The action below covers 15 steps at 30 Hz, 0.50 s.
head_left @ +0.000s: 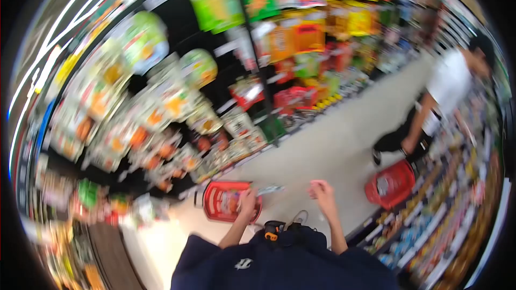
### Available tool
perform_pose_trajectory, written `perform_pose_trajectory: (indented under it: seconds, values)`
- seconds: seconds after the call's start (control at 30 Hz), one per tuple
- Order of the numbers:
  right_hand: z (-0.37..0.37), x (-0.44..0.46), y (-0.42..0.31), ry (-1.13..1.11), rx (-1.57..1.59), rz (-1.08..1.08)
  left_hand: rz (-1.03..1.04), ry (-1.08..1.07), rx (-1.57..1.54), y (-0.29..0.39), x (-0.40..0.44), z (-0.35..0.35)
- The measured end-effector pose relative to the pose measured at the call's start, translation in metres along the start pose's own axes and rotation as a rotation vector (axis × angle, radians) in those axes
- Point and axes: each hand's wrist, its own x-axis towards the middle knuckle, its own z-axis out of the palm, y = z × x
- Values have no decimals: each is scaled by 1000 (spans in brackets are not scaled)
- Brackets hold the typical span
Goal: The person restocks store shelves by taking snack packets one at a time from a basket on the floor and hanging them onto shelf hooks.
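Note:
My left hand (pixel 248 202) is over the right part of a red basket (pixel 214 216) on the floor; its fingers are blurred, and whether it touches the basket I cannot tell. Packaged items lie in that basket. My right hand (pixel 321 190) is raised in front of me at the right, apart from the basket, its fingers smeared by motion. A small, blurred pale object (pixel 271 189) shows between the hands, close to the basket. An orange and black device (pixel 274 230) sits at the front of my dark shirt.
Shelves of hanging snack packets (pixel 309 37) run along the left and ahead. At the right, a person in a white top (pixel 449 83) stands in the aisle (pixel 344 134) near a second red basket (pixel 391 184). Low shelves of goods (pixel 430 236) line the right side.

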Motion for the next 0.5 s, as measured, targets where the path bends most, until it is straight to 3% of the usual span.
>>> perform_pose_trajectory:
  seconds: [0.17,0.2,0.27,0.43,0.5]
  values:
    - [-29,18,12,-58,-47,28,103,-237,-184,66,-35,47]
    - [-25,19,3,-57,-166,-5,120,-191,-209,80,-48,51]
    - [-14,24,-11,-92,-289,-65,121,-317,-219,106,-68,55]
    - [20,36,-45,-182,-519,-533,161,-327,-292,150,-107,49]
    - [32,50,-41,-290,-488,-600,176,-331,-365,162,-116,44]
